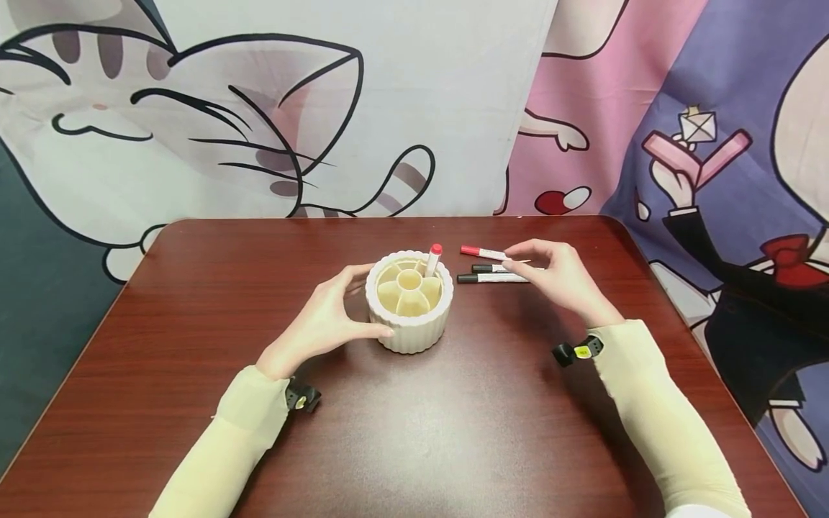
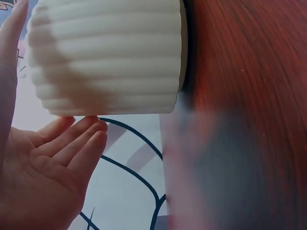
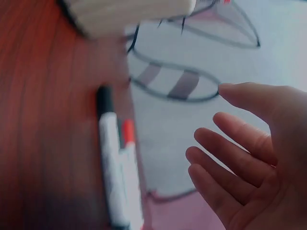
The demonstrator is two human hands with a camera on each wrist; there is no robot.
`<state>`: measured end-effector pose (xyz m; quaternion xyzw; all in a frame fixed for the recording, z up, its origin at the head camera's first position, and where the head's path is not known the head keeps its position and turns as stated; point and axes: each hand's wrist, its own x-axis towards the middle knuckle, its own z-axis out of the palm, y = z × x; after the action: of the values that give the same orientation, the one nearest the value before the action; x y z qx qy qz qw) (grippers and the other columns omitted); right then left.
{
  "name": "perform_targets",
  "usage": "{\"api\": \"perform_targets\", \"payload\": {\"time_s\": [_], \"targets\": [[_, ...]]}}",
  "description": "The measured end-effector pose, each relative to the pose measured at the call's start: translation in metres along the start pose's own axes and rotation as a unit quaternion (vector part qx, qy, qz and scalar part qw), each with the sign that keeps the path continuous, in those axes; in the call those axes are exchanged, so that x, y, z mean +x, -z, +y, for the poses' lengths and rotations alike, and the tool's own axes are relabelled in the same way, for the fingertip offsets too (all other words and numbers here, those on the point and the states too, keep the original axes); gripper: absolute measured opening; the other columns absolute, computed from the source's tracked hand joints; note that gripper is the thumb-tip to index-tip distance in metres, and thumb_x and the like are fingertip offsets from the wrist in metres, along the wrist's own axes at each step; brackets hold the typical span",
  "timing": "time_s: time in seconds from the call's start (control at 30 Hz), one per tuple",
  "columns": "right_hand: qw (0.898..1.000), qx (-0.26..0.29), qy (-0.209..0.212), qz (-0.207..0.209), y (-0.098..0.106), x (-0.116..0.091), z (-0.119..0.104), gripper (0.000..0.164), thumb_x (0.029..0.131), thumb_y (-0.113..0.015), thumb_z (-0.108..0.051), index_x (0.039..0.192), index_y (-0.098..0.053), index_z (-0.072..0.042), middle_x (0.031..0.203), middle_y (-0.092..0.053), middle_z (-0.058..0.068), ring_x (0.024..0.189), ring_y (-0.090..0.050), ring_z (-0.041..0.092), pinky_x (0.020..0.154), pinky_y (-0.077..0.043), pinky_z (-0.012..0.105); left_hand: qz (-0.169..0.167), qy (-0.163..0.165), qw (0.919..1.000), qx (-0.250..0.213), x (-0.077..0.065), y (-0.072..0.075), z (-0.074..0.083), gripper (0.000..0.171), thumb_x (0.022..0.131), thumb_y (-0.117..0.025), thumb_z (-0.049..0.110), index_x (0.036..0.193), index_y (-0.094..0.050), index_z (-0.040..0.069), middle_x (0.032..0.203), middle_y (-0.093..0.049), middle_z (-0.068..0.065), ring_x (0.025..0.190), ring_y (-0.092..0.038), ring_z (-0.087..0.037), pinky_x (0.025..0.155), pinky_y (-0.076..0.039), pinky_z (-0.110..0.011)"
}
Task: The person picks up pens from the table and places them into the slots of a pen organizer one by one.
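Left hand (image 1: 330, 315) grips ribbed pen holder (image 1: 414, 335); right hand (image 1: 555, 272) relaxed, holding nothing. Capped markers (image 1: 495, 278) likely light, stiff, slick: pinch mid-barrel.

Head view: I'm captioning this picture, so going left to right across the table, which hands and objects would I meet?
Left hand → white ribbed holder → the group of three lying markers → right hand.
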<state>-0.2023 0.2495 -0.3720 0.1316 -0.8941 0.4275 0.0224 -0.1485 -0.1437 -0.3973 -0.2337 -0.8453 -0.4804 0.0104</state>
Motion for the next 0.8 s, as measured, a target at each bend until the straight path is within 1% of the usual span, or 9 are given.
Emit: {"api": "perform_targets", "payload": {"time_s": [0.07,0.17,0.27,0.37,0.5,0.57,0.7,0.8], "targets": [[1.000,-0.022,-0.007,0.007,0.005,-0.002,0.012,0.028,0.090,-0.080,-0.034,0.113,-0.077,-0.018,0.101,-0.073,0.000,0.085,-0.064,0.023,0.070,-0.049,0.024,0.004,0.005,1.0000,0.007,-0.001,0.001,0.001,0.100,0.067,-0.096,0.043,0.148,-0.046,0.014,0.140,-0.058,0.000,0.127,-0.057,-0.016,0.106,-0.045,-0.032],[0.999,-0.046,-0.019,0.014,0.011,-0.006,0.027,0.030,0.091,-0.080,-0.033,0.115,-0.076,-0.016,0.101,-0.073,0.002,0.087,-0.062,0.021,0.071,-0.047,0.025,0.007,0.012,0.9998,0.012,-0.002,0.001,0.002,0.105,0.068,-0.095,0.045,0.152,-0.042,0.013,0.140,-0.058,-0.003,0.126,-0.057,-0.018,0.105,-0.045,-0.034],[0.998,-0.054,-0.033,0.014,0.013,-0.008,0.040,0.034,0.090,-0.081,-0.032,0.117,-0.076,-0.012,0.103,-0.073,0.005,0.089,-0.061,0.022,0.073,-0.047,0.025,0.010,0.014,0.9996,0.021,-0.003,0.000,0.003,0.109,0.068,-0.095,0.046,0.155,-0.039,0.014,0.138,-0.059,-0.004,0.124,-0.059,-0.019,0.105,-0.046,-0.035],[0.997,-0.058,-0.044,0.011,0.013,-0.008,0.049,0.038,0.089,-0.082,-0.032,0.118,-0.075,-0.010,0.106,-0.073,0.008,0.092,-0.061,0.022,0.076,-0.046,0.025,0.015,0.007,0.9987,0.049,-0.002,-0.001,0.004,0.110,0.068,-0.094,0.050,0.156,-0.038,0.016,0.141,-0.055,-0.002,0.125,-0.056,-0.018,0.106,-0.045,-0.038],[0.997,-0.050,-0.059,0.005,0.010,-0.007,0.057,0.039,0.087,-0.084,-0.031,0.118,-0.076,-0.010,0.109,-0.073,0.009,0.094,-0.062,0.021,0.077,-0.046,0.025,0.013,-0.001,0.9966,0.081,0.001,-0.005,0.006,0.116,0.067,-0.090,0.060,0.159,-0.033,0.021,0.150,-0.046,0.002,0.134,-0.046,-0.015,0.109,-0.040,-0.043],[0.997,-0.047,-0.062,0.003,0.008,-0.005,0.059,0.039,0.086,-0.085,-0.031,0.118,-0.076,-0.010,0.110,-0.073,0.008,0.094,-0.063,0.020,0.077,-0.045,0.024,0.008,-0.002,0.9966,0.082,0.004,-0.007,0.007,0.118,0.066,-0.089,0.062,0.160,-0.031,0.021,0.153,-0.042,0.002,0.137,-0.042,-0.014,0.111,-0.037,-0.044],[0.997,-0.053,-0.050,-0.002,0.004,-0.001,0.062,0.038,0.085,-0.086,-0.030,0.117,-0.077,-0.011,0.109,-0.074,0.008,0.091,-0.064,0.021,0.074,-0.047,0.022,0.005,-0.003,0.9973,0.074,0.009,-0.012,0.007,0.122,0.063,-0.090,0.064,0.159,-0.032,0.017,0.155,-0.042,0.002,0.137,-0.042,-0.013,0.112,-0.036,-0.042],[0.997,-0.070,-0.037,-0.009,0.002,0.001,0.062,0.037,0.085,-0.086,-0.029,0.116,-0.078,-0.010,0.109,-0.073,0.010,0.091,-0.063,0.023,0.076,-0.048,0.025,0.009,-0.006,0.9974,0.071,0.013,-0.014,0.008,0.123,0.060,-0.092,0.064,0.157,-0.036,0.014,0.152,-0.045,0.002,0.134,-0.046,-0.014,0.111,-0.039,-0.040]]}}
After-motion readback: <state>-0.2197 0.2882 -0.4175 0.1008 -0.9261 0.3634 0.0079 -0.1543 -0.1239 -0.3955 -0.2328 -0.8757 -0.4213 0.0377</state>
